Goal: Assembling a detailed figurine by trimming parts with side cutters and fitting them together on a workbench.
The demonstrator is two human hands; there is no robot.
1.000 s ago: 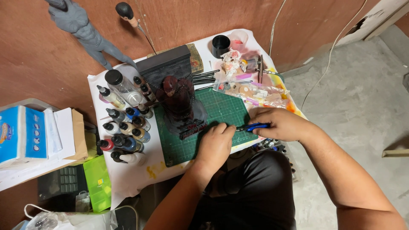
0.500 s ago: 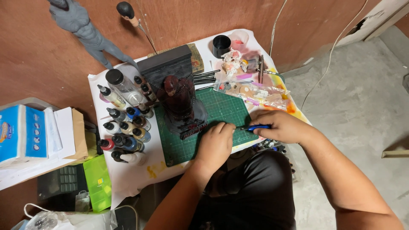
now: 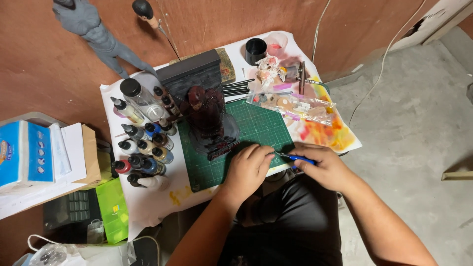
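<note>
A thin blue-handled tool [image 3: 295, 158], perhaps a fine brush or hobby knife, is lying across the near edge of the green cutting mat [image 3: 256, 129], close to the table's front edge. The right hand [image 3: 322, 167] is closing its fingers around the blue shaft in a pen grip, tip pointing left. The left hand [image 3: 249, 170] is curling its fingers [image 3: 261, 153] over something small at the tool's tip; what it is pinching cannot be made out. The tool looks light, stiff and slim, best held near the middle of the handle, and its fine tip is probably delicate.

Just behind the hands, a dark red figure [image 3: 204, 111] on a black base is standing upright on the mat, likely fragile and easily knocked by a wrist. Dropper paint bottles [image 3: 143, 148] are crowding the table's left side. Black brushes [image 3: 236, 88] are lying toward the back edge, a black cup [image 3: 255, 50] is sitting near the back right corner, and a paint-stained palette sheet [image 3: 320, 123] is covering the right side.
</note>
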